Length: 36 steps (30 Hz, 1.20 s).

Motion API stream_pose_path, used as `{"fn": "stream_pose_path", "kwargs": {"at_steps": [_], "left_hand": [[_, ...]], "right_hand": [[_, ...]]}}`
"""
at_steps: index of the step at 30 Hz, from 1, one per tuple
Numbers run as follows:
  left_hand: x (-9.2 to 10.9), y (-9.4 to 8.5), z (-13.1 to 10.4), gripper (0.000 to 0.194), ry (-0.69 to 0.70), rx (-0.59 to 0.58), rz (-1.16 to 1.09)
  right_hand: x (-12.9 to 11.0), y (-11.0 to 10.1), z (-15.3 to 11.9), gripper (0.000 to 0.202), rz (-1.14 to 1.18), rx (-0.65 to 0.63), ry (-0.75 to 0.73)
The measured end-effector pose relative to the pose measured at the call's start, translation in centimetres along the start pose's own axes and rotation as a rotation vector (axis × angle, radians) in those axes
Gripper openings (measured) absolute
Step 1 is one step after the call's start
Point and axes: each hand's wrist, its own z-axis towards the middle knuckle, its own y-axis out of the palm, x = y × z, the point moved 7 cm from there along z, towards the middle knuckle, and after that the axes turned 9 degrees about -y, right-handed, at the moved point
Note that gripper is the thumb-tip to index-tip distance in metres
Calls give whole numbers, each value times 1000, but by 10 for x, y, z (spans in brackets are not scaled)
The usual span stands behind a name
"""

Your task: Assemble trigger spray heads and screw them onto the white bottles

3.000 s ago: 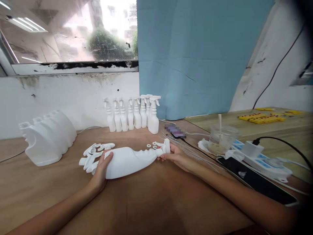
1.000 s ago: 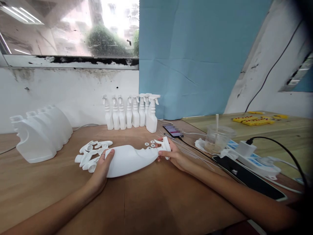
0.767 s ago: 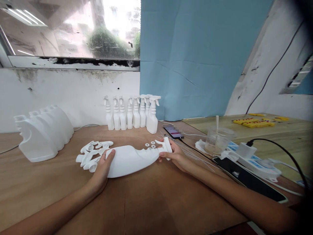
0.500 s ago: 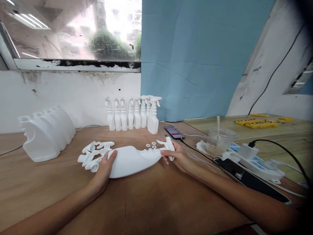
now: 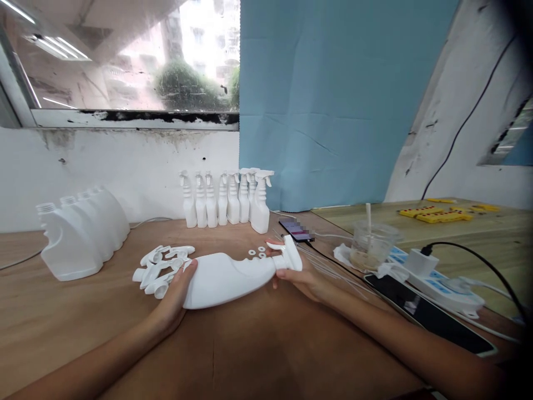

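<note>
A white bottle (image 5: 225, 280) lies on its side above the brown table, its neck pointing right. My left hand (image 5: 179, 291) is wrapped round its base. At the neck, my right hand (image 5: 302, 278) grips the white spray head (image 5: 289, 255), whose trigger points up and left. The spray head sits against the bottle's mouth; whether it is threaded on cannot be made out. Just left of my left hand lies a pile of loose white spray heads (image 5: 160, 269). Several small white rings (image 5: 252, 253) are behind the bottle neck.
Several bottles with spray heads (image 5: 234, 203) stand near the wall. Open bottles (image 5: 70, 250) stand at left. Toward the right are a phone (image 5: 295, 229), thin clear tubes (image 5: 333, 265), a plastic cup (image 5: 370, 247), a power strip (image 5: 445, 286) and a black device (image 5: 428, 314).
The spray head has turned, and my right hand has shifted its grip lower around it. My left hand keeps its hold on the bottle. The whole view has shifted slightly.
</note>
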Motion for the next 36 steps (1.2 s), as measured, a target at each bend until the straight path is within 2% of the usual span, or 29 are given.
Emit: {"fn": "stream_pose_path", "kwargs": {"at_steps": [2, 5, 11, 15, 19, 21, 24, 26, 28, 30, 33, 34, 36], "left_hand": [[-1, 0, -1, 48, -10, 20, 34], [0, 2, -2, 47, 14, 21, 57], [-2, 2, 1, 56, 30, 2, 65], [-5, 6, 3, 59, 94, -80, 166], [-9, 16, -5, 54, 60, -284, 180], [-9, 27, -17, 48, 7, -461, 227], [-14, 47, -45, 41, -154, -765, 388], [-9, 55, -55, 40, -181, -859, 473], [7, 60, -47, 41, -71, -808, 497], [33, 64, -25, 44, 109, -670, 479], [72, 73, 19, 51, 378, -445, 587], [83, 76, 35, 51, 448, -314, 698], [102, 82, 67, 48, 543, 26, 985]], "right_hand": [[3, -5, -1, 50, -51, 43, -26], [6, -5, -2, 40, -75, 39, -24], [8, -9, -2, 44, -43, 114, 40], [-5, -18, 0, 48, -24, 182, 26], [-17, -21, 0, 53, 76, 215, 63], [-18, -18, 1, 53, 112, 191, 129], [-22, -14, 5, 52, 120, 171, 180], [-30, -16, 12, 55, 132, 174, 142], [-39, -20, 19, 58, 140, 163, 75], [-41, -30, 25, 57, 72, 148, 37], [-28, -49, 25, 46, -310, 164, 33], [-21, -53, 23, 40, -504, 156, 34], [-8, -48, 19, 30, -892, 45, -36]]}}
